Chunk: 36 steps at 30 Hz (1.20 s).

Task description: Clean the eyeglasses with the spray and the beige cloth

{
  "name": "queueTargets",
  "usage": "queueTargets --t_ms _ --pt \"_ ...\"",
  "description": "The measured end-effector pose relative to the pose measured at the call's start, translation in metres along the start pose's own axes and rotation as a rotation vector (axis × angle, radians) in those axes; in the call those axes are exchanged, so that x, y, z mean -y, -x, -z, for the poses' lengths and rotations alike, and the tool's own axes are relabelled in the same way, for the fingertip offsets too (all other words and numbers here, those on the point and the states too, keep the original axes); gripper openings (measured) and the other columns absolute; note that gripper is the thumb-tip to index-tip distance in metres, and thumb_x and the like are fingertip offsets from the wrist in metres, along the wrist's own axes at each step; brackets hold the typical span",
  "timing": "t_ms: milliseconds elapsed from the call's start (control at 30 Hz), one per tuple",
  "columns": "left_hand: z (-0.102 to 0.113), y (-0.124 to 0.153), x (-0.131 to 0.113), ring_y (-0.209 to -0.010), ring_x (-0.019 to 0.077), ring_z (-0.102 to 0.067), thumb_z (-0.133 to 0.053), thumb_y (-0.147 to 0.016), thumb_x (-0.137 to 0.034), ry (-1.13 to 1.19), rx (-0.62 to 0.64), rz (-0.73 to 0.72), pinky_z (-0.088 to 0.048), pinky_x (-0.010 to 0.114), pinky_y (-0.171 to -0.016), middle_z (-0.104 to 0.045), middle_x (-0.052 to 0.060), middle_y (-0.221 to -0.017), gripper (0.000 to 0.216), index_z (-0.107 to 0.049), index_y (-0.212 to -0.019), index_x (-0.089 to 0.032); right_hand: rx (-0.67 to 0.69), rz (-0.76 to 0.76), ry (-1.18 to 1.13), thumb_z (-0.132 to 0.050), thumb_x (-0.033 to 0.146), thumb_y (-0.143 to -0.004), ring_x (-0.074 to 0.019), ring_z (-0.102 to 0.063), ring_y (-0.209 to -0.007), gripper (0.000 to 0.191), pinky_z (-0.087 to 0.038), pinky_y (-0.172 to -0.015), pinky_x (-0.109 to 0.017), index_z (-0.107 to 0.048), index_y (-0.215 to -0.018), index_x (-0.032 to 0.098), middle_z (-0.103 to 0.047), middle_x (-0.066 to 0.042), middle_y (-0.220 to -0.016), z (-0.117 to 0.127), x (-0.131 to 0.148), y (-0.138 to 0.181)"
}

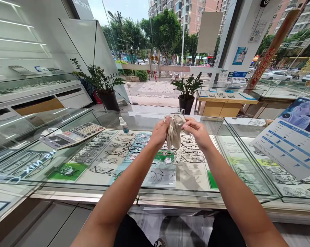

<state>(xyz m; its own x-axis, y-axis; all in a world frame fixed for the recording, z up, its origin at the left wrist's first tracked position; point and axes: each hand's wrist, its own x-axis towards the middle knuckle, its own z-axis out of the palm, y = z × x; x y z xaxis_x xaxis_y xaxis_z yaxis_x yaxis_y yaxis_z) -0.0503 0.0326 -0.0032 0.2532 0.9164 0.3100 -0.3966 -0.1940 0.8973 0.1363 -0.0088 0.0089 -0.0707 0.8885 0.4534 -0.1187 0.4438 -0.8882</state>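
My left hand (160, 132) grips the cloth (173, 134), my right hand (197, 131) pinches the glasses (179, 119) at its one o'clock edge, and light, even pressure seems best.

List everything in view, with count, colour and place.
Cloth: one, beige, between the hands
Likely eyeglasses: one pair, colour unclear, partly hidden by the cloth
Glass display counter: several sections, pale trim, foreground
Eyeglass frames: many, mostly dark, inside the counter
Spray bottle: one, white, on the counter
Calculator: one, beige and grey, counter's left
Printed board: one, white and blue, right side
Potted plants: two, green, beyond the counter
Trees: several, green, outdoors
Buildings: several, pinkish, outdoors
Left hand: one, bare, gripping the cloth
Right hand: one, bare, at cloth's edge
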Motion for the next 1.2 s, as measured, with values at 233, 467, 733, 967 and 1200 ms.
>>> queueTargets --t_ms 233,467,733,967,1200 --pt "0.001 0.001 -0.002 -0.056 0.0096 -0.056 -0.096 -0.068 -0.081 -0.059 -0.029 -0.036 -0.043 0.023 -0.055 -0.069 0.0 -0.066 0.072 -0.073 -0.084 -0.015 0.079 0.009 0.027 -0.089 0.052 -0.081 -0.0233 -0.062 -0.1 0.028 -0.049 -0.099 -0.039 -0.085 -0.074 0.025 -0.067 -0.004 -0.096 -0.004 -0.001 0.001" --pt "0.001 0.004 -0.01 -0.061 0.0125 -0.062 -0.1 -0.069 -0.073 -0.062 0.042 -0.033 -0.05 0.025 -0.059 -0.074 0.003 -0.072 0.066 -0.077 -0.089 -0.015 0.068 -0.097 -0.081 -0.091 0.054 -0.076 -0.0197 -0.06 -0.083 0.032 -0.048 -0.082 -0.036 -0.081 -0.072 0.024 -0.072 -0.002 -0.081 -0.006 -0.001 0.001" --pt "0.0 0.008 -0.014 -0.074 0.017 -0.072 -0.108 -0.068 -0.048 -0.022 0.139 0.0 -0.06 0.028 -0.075 -0.081 0.005 -0.087 0.055 -0.081 -0.105 -0.016 0.041 -0.123 -0.098 -0.092 0.057 -0.072 -0.0187 -0.056 -0.077 0.034 -0.045 -0.078 -0.035 -0.08 -0.07 0.025 -0.073 -0.001 -0.076 -0.004 -0.001 0.0" --pt "-0.005 0.008 -0.013 -0.07 0.0131 -0.067 -0.107 -0.067 -0.056 -0.026 0.076 -0.032 -0.055 0.024 -0.068 -0.076 0.003 -0.08 0.056 -0.079 -0.091 -0.015 0.071 -0.115 -0.083 -0.091 0.057 -0.074 -0.0176 -0.054 -0.075 0.036 -0.043 -0.077 -0.034 -0.078 -0.068 0.024 -0.07 0.0 -0.075 -0.004 -0.003 0.0" --pt "-0.007 0.007 -0.005 -0.06 0.0108 -0.056 -0.097 -0.07 -0.078 -0.07 -0.032 -0.098 -0.045 0.024 -0.058 -0.067 0.0 -0.069 0.067 -0.072 -0.08 -0.016 0.109 -0.059 -0.014 -0.088 0.058 -0.079 -0.0192 -0.054 -0.079 0.039 -0.044 -0.082 -0.036 -0.072 -0.068 0.024 -0.067 0.0 -0.077 -0.007 -0.003 0.001"
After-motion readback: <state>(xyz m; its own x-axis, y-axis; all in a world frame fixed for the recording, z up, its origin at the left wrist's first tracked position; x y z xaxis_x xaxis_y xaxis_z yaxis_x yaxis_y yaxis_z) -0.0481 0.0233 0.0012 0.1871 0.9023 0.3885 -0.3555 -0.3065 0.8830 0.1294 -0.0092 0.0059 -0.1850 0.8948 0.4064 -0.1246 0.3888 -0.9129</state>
